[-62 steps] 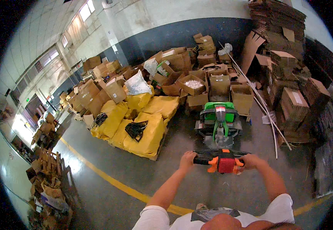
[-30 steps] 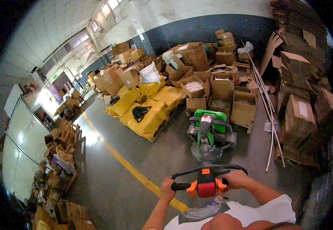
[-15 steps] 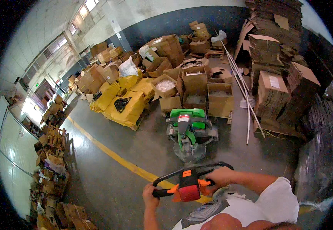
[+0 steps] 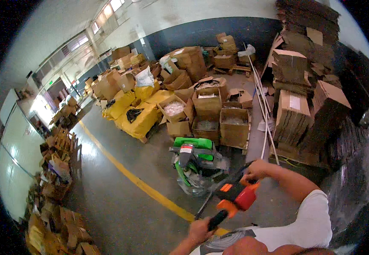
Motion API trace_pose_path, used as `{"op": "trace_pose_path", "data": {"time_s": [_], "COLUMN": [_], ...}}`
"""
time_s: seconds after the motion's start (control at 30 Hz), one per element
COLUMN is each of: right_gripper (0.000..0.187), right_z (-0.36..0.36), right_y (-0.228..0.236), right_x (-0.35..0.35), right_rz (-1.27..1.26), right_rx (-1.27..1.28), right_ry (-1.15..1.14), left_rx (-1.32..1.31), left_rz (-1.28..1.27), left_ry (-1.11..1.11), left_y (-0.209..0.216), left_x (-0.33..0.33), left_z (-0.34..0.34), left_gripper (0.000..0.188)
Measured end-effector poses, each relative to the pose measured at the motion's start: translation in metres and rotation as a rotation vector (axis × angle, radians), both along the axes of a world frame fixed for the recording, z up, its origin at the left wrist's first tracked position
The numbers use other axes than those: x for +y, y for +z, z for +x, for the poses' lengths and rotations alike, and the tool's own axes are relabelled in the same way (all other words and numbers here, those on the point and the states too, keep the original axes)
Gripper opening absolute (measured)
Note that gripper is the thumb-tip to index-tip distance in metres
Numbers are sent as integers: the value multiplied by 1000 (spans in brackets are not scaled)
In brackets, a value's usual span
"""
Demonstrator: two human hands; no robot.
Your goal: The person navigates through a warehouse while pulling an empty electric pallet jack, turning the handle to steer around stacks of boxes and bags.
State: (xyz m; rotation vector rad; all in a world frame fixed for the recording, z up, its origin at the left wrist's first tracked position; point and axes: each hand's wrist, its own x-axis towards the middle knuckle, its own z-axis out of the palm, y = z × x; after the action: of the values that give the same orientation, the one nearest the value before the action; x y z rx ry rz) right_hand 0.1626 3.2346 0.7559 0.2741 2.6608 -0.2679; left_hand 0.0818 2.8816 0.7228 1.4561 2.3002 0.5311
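Note:
Both of my hands are on the control handle (image 4: 236, 196) of a green and black electric pallet truck (image 4: 193, 159). My left hand (image 4: 200, 230) is closed on the black grip at the handle's near left end. At the far right end my right hand (image 4: 257, 171) wraps round the other grip, hiding most of it. Orange and red parts show on the handle's head between my hands. The handle is turned at a slant, its right side farther off than its left. Past it stands the truck's green-covered body, partly blurred low down.
Open cardboard boxes (image 4: 234, 127) stand just beyond the truck. Yellow wrapped bundles (image 4: 137, 121) lie left of them. White poles (image 4: 263, 97) lean before stacks of flattened cardboard (image 4: 292, 114) at right. A yellow floor line (image 4: 139, 182) runs along the left, beside piled cartons (image 4: 61, 170).
The handle has swung: its left end came nearer me and its right end moved farther off. The truck's body has turned and sits lower and further left in view. Both hands keep their grip.

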Motion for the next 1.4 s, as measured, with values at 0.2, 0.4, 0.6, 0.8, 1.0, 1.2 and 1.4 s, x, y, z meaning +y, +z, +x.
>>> {"op": "trace_pose_path", "data": {"time_s": [0.2, 0.4, 0.6, 0.8, 1.0, 1.2, 1.4], "right_gripper": [41, 54, 42, 29, 69, 76, 86], "right_z": [24, 27, -6, -55, -117, -200, -348], "right_y": [-68, -114, -94, -36, -67, -71, -83], "right_x": [154, 176, 147, 56, -14, -122, -210], "right_rz": [234, 92, 221, 257, 219, 102, -38], "right_rx": [-16, 263, 99, 50, 39, 117, 18], "right_ry": [129, 128, 37, 54, -10, -39, -102], "left_rx": [24, 61, 83, 124, 222, 264, 14], "left_rz": [209, 273, 258, 297, 380, 387, 495], "left_ry": [-43, 42, 42, -23, -49, -3, 482], "left_y": [-82, -119, -122, -104, -105, -112, -168], "left_x": [131, 146, 124, 61, -20, -104, -162], "left_z": [91, 106, 54, -40, -138, -291, -499], "left_gripper": [43, 40, 41, 46, 45, 35, 24]}}
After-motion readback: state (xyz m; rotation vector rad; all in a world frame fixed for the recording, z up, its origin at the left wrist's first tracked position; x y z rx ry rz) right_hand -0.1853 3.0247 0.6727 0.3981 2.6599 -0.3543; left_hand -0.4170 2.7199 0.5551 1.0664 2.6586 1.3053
